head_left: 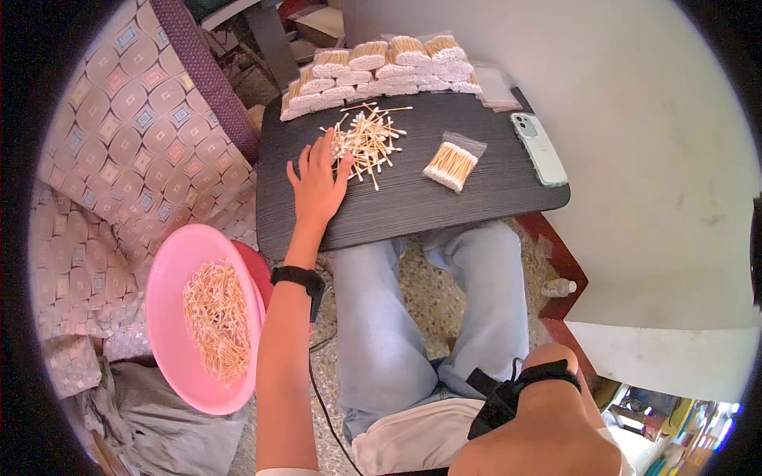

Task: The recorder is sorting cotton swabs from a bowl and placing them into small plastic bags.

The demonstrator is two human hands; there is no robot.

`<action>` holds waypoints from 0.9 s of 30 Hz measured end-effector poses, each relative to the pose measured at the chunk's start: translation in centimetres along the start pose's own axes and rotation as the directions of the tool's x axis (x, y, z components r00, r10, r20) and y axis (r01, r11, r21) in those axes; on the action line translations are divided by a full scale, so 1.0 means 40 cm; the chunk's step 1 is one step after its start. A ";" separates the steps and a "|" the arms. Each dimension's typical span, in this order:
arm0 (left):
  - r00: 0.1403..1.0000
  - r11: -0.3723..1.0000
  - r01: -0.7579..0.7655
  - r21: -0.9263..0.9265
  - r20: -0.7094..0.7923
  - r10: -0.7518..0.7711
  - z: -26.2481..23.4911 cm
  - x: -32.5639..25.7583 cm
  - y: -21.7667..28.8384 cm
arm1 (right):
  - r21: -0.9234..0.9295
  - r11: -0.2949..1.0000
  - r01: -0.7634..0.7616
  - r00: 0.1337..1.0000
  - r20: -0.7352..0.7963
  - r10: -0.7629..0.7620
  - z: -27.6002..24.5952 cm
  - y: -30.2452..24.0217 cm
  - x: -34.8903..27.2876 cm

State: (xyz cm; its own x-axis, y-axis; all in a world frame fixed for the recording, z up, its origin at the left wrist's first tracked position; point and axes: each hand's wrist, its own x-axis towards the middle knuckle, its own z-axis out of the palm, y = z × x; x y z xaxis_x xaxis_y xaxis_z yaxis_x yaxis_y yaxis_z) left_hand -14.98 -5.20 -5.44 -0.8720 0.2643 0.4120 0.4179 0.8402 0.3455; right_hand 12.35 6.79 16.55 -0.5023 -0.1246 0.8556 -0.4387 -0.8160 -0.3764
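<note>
My left hand [319,184] lies over the dark tabletop with its fingers stretched and spread. Its fingertips touch the left edge of a loose pile of cotton swabs [367,141]. To the right of that pile lies a clear bag of cotton swabs [454,163], filled with swabs side by side. Close to the camera at the bottom right is my right hand [533,446], bent up over my lap. Its fingers fall outside the picture, so what they do is hidden. Both wrists wear black bands.
Filled swab bags [381,67] are stacked along the far edge of the small black table [397,210], beside flat clear bags [498,87]. A phone [540,149] lies at the right edge. A pink basin [171,333] of loose swabs stands left. A wall borders the right.
</note>
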 end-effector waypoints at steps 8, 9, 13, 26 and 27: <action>1.000 0.999 0.000 -0.032 0.005 0.000 0.002 -0.002 -0.007 | 0.234 0.972 -0.005 0.976 -0.212 0.056 0.033 -0.009 -0.020; 1.000 1.000 0.009 -0.015 -0.003 -0.009 -0.002 -0.002 -0.015 | 0.252 0.968 -0.003 0.978 -0.203 0.055 0.003 0.002 -0.027; 1.000 1.000 0.000 0.024 -0.003 0.000 -0.001 -0.014 -0.029 | -0.617 0.781 0.098 0.980 0.196 0.032 -0.117 0.022 -0.008; 0.999 0.998 -0.037 -0.057 0.005 0.037 0.019 0.013 0.029 | -0.934 0.132 -0.333 0.833 -0.225 0.506 0.026 -0.155 0.077; 1.000 0.999 -0.029 -0.034 0.006 0.029 0.018 0.006 0.013 | -0.926 0.147 -0.347 0.832 -0.232 0.505 0.005 -0.140 0.059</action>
State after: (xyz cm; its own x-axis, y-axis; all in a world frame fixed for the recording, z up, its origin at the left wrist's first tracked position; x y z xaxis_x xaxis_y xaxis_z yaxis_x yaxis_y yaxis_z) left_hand -15.15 -4.39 -5.76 -0.8611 0.2912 0.4168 0.4511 0.8157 0.3622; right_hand 13.78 10.96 20.74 -0.8117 -0.3847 0.4395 -0.5804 0.4464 -0.6811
